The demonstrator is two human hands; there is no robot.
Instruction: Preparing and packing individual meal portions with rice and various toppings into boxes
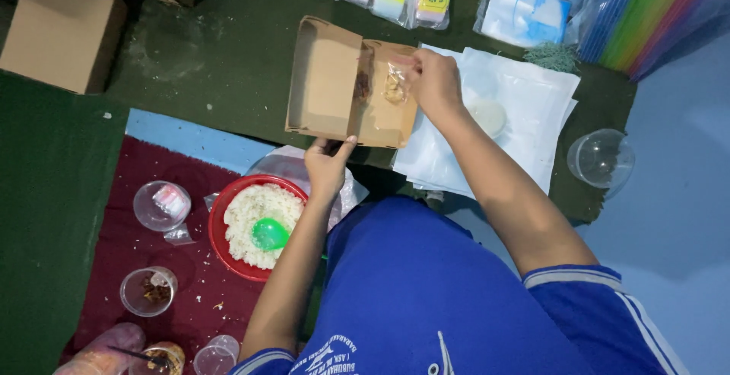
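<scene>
Illumination is moderate and cool, with a blue cast over the whole head view — the right half reads brighter than the dim upper-left corner around the cardboard boxes (65, 29). Soft shadows fall beneath the open carton (334, 86) and beside the forearms, and glare marks the clear plastic cup (601, 160) and the white plastic sheets (525, 93). Focus is acceptable at centre; fine detail softens toward the edges, and the right hand (435, 80) shows slight motion blur.

Dark green carpet (228, 48), maroon mat (114, 261), pale blue floor (677, 215); dim indoor light.
</scene>
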